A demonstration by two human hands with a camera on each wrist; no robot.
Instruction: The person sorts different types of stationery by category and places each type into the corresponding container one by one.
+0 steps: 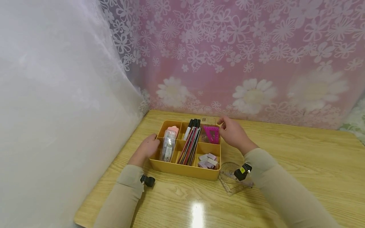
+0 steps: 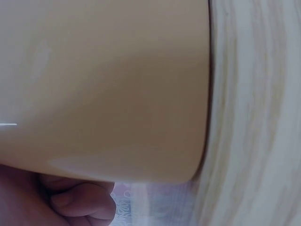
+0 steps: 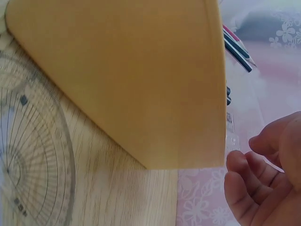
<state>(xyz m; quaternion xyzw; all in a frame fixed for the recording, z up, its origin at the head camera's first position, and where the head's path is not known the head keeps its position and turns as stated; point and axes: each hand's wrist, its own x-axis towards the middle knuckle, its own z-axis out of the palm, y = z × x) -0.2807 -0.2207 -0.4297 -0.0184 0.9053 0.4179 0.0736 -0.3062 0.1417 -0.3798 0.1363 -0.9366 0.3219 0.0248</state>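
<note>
A yellow desk organizer with several compartments stands on the table. At its left wall my left hand grips the side, with curled fingers showing beside the wall in the left wrist view. My right hand is by the far right corner, its fingers loosely bent and nothing seen between them. Close by in the far right compartment is a magenta set square. Pencils and black-capped markers lean in the middle, a clear case on the left, and erasers fill the near right compartment.
A clear protractor and a transparent set square lie on the table under my right forearm. A clear ruler shows at the organizer's far edge. White sheeting hangs left, a pink flowered curtain behind.
</note>
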